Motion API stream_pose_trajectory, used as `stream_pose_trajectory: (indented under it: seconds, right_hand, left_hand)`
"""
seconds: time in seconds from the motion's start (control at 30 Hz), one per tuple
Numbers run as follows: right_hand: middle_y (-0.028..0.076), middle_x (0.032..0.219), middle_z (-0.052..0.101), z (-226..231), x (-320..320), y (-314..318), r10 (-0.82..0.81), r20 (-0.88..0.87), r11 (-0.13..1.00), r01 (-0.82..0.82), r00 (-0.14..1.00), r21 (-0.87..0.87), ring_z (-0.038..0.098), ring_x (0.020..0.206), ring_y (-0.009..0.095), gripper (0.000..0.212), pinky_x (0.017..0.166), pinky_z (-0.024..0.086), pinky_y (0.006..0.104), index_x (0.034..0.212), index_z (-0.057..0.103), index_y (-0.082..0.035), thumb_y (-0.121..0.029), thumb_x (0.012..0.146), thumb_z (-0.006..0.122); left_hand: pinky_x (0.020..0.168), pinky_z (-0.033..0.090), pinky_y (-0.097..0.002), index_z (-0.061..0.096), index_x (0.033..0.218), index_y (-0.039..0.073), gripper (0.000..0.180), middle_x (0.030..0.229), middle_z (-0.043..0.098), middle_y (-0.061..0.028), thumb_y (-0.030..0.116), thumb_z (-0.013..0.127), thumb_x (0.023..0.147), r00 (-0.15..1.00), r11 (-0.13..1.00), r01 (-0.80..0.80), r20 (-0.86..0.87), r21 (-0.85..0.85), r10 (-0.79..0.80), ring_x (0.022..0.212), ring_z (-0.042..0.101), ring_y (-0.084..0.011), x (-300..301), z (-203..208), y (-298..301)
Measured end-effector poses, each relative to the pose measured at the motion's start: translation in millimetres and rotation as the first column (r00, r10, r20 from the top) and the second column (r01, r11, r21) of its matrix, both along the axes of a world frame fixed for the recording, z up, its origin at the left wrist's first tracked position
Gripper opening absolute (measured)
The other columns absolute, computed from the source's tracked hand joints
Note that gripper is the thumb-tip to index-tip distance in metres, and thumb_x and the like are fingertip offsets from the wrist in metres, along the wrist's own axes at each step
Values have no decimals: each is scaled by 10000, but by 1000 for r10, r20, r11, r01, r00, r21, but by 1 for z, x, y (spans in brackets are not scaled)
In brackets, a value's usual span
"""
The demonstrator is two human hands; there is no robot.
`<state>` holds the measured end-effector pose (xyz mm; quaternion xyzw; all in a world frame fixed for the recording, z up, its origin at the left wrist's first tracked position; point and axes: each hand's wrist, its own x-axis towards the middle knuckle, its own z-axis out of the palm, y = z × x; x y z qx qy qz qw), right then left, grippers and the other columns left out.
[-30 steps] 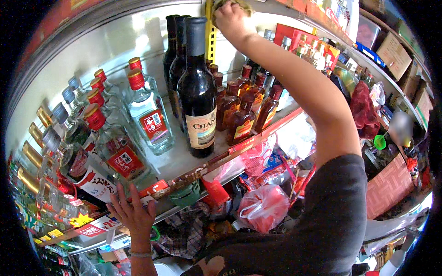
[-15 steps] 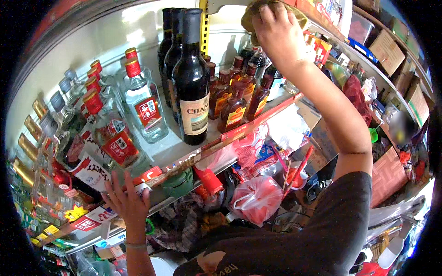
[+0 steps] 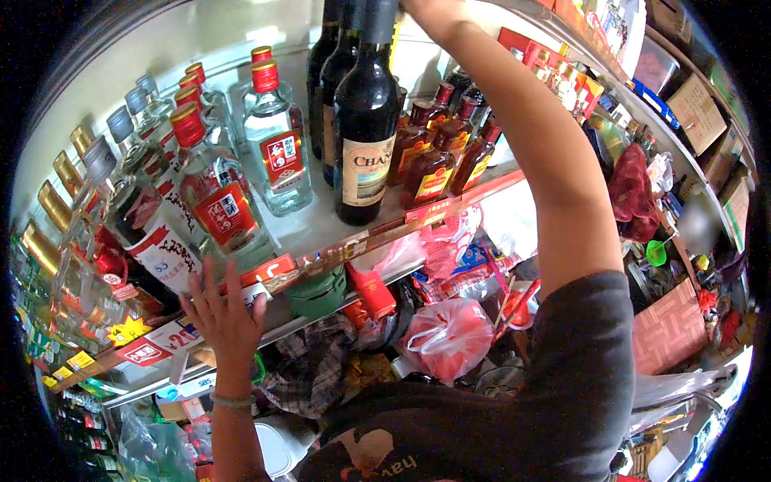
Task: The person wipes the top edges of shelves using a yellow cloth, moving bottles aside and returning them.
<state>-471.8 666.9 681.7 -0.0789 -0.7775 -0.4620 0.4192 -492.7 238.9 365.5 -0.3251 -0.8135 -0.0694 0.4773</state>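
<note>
My left hand [image 3: 225, 317] rests with fingers spread against the front edge of the shelf [image 3: 325, 261], just below a dark bottle with a white label [image 3: 165, 253] and a clear red-capped bottle [image 3: 221, 205]. My right arm reaches up across the shelf. Only part of my right hand [image 3: 434, 14] shows at the top edge, near the neck of a tall dark wine bottle [image 3: 365, 136]; its fingers are cut off by the frame, and no cloth is visible there. Small brown bottles [image 3: 430, 181] stand to the right of the wine bottles.
Gold-capped bottles [image 3: 52, 205] crowd the far left. Another clear bottle with a red label [image 3: 277, 149] stands mid-shelf. Below hang or lie a white plastic bag with red contents [image 3: 446, 337] and a green container [image 3: 317, 293]. Cluttered shelves with cardboard boxes [image 3: 697, 112] line the right.
My right hand has moved up and left, carrying the yellowish-brown cloth it held out of view. The view has shifted slightly; my left hand stays at the shelf edge.
</note>
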Motion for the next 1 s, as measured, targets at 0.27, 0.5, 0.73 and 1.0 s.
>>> stream_pose_trajectory:
  seconds: [0.27, 0.5, 0.73, 1.0]
  right_hand:
    - [152, 1216, 480, -16, 37, -36, 7, 53, 965, 7, 999, -261, 465, 1158, 336, 276, 898, 480, 391, 1084, 574, -17, -116, 830, 533]
    - [117, 1292, 473, -37, 102, -54, 205, 41, 915, -207, 978, 347, 474, 1149, 281, 443, 995, 387, 467, 1198, 585, -61, -181, 772, 553]
    - [63, 1363, 427, 0, 83, -77, 122, -12, 816, -93, 992, 570, 455, 1172, 208, 473, 907, 399, 341, 1264, 524, -64, -225, 820, 523]
    - [69, 1363, 413, -15, 77, -61, 20, -145, 911, 42, 989, 411, 417, 1185, 236, 506, 952, 372, 385, 1297, 474, -114, -268, 819, 537]
  left_hand:
    - [1081, 215, -547, 446, 1367, 191, 593, 1442, 376, -95, 570, 381, 916, 1000, 1000, -13, 4, -18, 13, 1338, 302, -325, 3, 6, 1]
    - [1078, 220, -544, 442, 1370, 200, 596, 1432, 384, -93, 511, 512, 867, 999, 1000, 21, 34, 13, -22, 1338, 304, -322, 7, 8, 2]
    - [1085, 215, -541, 416, 1384, 209, 648, 1444, 369, -88, 463, 603, 818, 998, 1000, -11, 61, -7, 11, 1340, 303, -319, 7, 7, 2]
    - [1086, 222, -542, 410, 1384, 201, 700, 1435, 376, -94, 456, 654, 779, 999, 999, 35, 31, 23, -36, 1345, 299, -320, 8, 10, 0]
